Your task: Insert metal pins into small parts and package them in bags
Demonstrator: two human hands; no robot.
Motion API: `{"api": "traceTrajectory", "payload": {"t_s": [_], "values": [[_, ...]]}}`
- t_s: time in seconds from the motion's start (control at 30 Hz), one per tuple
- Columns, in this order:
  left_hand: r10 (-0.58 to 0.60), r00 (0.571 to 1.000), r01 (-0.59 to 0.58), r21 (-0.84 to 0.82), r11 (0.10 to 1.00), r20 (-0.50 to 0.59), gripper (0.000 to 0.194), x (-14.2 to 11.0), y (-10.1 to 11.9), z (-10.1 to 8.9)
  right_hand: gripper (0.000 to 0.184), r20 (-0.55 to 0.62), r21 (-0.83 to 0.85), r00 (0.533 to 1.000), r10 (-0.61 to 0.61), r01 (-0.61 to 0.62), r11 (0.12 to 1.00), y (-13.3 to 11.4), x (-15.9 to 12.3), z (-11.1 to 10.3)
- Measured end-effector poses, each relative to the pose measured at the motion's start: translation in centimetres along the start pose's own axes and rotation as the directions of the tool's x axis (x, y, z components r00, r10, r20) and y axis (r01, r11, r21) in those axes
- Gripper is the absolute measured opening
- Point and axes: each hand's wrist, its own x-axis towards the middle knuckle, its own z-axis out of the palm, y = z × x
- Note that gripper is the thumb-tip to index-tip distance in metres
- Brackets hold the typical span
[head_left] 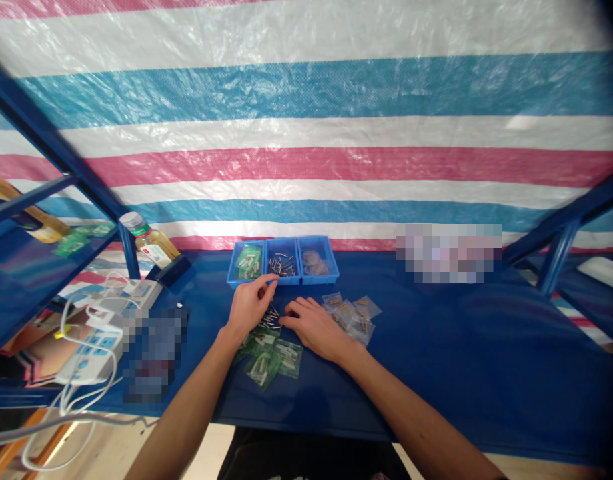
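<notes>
The left hand [249, 308] has fingers drawn together, any hold hidden; loose, slim, silvery metal pins [270, 319] lie between both hands; brushing by the loosely curled right hand [315, 327], hold unclear, could scatter them among small clear plastic packets [345, 312].
</notes>
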Motion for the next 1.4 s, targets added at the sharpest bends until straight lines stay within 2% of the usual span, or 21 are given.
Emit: {"api": "traceTrajectory", "payload": {"t_s": [0.33, 0.5, 0.63, 0.73, 0.93, 1.13, 1.4], "values": [[0.066, 0.997, -0.066, 0.002, 0.998, 0.030, 0.029, 0.0, 0.2, -0.1, 0.015, -0.050, 0.000, 0.998, 0.046, -0.046, 0.999, 0.1, 0.1, 0.0], [0.235, 0.965, -0.234, -0.025, 0.972, 0.118, 0.026, -0.1, 1.0, -0.5, 0.017, -0.184, 0.075, 0.968, 0.173, -0.161, 0.984, 0.9, -0.4, -0.1], [0.343, 0.923, -0.340, -0.049, 0.939, 0.173, 0.021, -0.1, 1.9, -0.7, 0.019, -0.320, 0.217, 0.910, 0.264, -0.201, 0.955, 1.5, -0.6, -0.2], [0.350, 0.915, -0.347, -0.051, 0.936, 0.201, 0.019, -0.1, 2.0, -0.7, 0.019, -0.378, 0.276, 0.873, 0.309, -0.212, 0.938, 1.5, -0.6, -0.2], [0.360, 0.905, -0.363, -0.029, 0.931, 0.227, 0.019, -0.3, 1.5, -0.2, 0.016, -0.382, 0.317, 0.882, 0.275, -0.154, 0.936, 1.1, -0.5, 0.1], [0.372, 0.899, -0.379, -0.019, 0.925, 0.230, 0.017, -0.4, 1.4, 0.0, 0.013, -0.429, 0.336, 0.869, 0.246, -0.100, 0.937, 1.2, -0.4, 0.4], [0.368, 0.903, -0.371, -0.027, 0.928, 0.223, 0.015, -0.5, 1.6, 0.0, 0.016, -0.427, 0.345, 0.869, 0.249, -0.098, 0.934, 1.0, -0.5, 0.3]]}}
